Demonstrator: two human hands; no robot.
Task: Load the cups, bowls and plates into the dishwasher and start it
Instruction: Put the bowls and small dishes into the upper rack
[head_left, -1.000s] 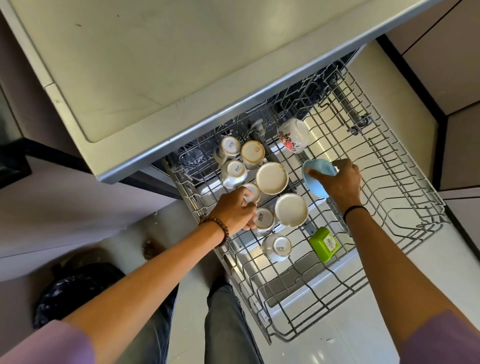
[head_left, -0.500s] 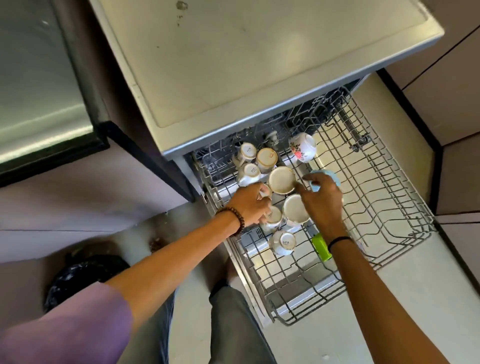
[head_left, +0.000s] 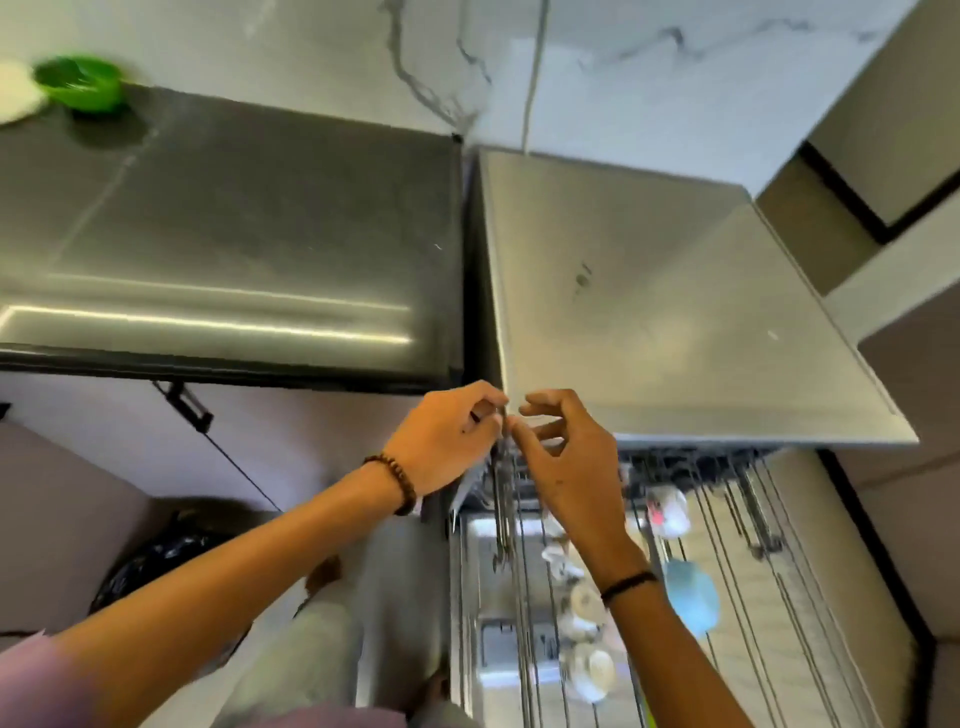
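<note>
Head view: our left hand (head_left: 452, 436) and right hand (head_left: 563, 467) hover at centre, right fingers loose and empty, left curled, grip unclear. Cups (head_left: 582, 608) and blue bowl (head_left: 691, 597) sit in the rack (head_left: 789, 597) at five o'clock. Loading is mid-way, we judge; next, fetch the green bowl (head_left: 78, 83) at ten o'clock
</note>
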